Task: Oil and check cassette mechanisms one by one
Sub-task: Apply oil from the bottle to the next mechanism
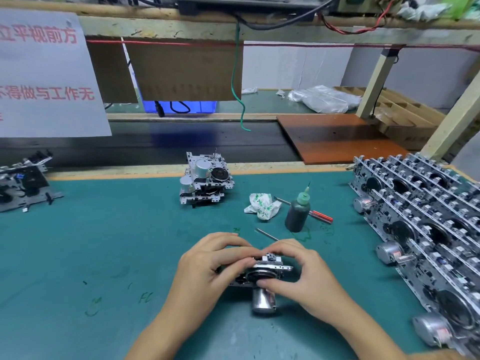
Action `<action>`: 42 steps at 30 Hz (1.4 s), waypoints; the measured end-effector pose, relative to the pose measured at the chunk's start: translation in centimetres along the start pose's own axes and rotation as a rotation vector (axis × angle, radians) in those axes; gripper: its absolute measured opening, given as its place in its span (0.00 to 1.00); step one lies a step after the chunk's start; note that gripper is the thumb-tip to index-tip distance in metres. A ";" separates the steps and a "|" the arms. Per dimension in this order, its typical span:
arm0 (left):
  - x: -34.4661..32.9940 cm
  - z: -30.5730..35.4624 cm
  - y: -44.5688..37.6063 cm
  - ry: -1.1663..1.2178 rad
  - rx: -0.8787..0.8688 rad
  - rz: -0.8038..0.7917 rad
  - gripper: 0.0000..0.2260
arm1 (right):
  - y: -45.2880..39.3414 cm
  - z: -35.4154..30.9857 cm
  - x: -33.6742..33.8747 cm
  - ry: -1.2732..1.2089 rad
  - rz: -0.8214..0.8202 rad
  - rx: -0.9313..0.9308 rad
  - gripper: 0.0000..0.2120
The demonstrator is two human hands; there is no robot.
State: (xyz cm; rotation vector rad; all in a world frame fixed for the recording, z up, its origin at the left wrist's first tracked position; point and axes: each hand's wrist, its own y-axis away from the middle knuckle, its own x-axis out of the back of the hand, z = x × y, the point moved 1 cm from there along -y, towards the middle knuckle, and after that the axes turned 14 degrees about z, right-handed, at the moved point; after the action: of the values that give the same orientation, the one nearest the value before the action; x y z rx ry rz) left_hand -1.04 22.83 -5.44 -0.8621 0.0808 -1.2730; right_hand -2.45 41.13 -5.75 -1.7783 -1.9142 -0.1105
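Observation:
A metal cassette mechanism (262, 276) with a silver motor can hanging below it is held over the green mat (104, 242). My left hand (207, 266) grips its left side, fingers curled over the top. My right hand (304, 274) holds its right side, thumb pressed on the round flywheel. A dark oil bottle (298, 213) with a green needle cap stands upright behind my hands. A small stack of mechanisms (205, 181) sits at the mat's far edge. Several rows of mechanisms (426, 229) stand on edge at the right.
A crumpled cloth (262, 206) and a red-handled screwdriver (319, 216) lie beside the bottle. A thin metal rod (267, 234) lies just behind my right hand. A dark mechanism (23, 183) sits at the far left. A conveyor belt (155, 144) runs behind the mat.

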 end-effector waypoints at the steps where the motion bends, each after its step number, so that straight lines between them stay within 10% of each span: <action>1: 0.0 0.0 0.0 -0.001 0.004 0.001 0.11 | -0.1 0.1 0.0 -0.017 0.004 -0.003 0.13; 10: 0.1 0.1 0.1 0.022 0.008 -0.011 0.11 | 0.2 -0.2 0.7 0.076 -0.062 0.028 0.14; 17: 0.0 0.1 -0.1 0.010 -0.005 0.004 0.10 | 2.6 0.8 1.4 0.717 0.177 0.540 0.20; 26: 1.0 0.3 -0.4 0.075 0.068 -0.106 0.10 | 1.1 -1.4 2.7 0.840 0.174 0.532 0.23; 36: 2.8 1.1 -2.6 -0.308 -0.404 -0.094 0.14 | -3.1 -5.4 2.3 1.086 -0.258 0.830 0.19; 42: 0.3 5.7 -7.6 -0.213 -0.594 -0.098 0.13 | -3.0 -7.6 8.6 1.081 -0.040 0.746 0.19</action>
State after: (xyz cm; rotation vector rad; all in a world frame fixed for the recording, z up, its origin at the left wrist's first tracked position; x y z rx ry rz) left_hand -4.14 25.24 3.17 -1.5224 0.2578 -1.2561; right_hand -2.97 45.45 5.27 -0.8535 -0.9806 -0.2632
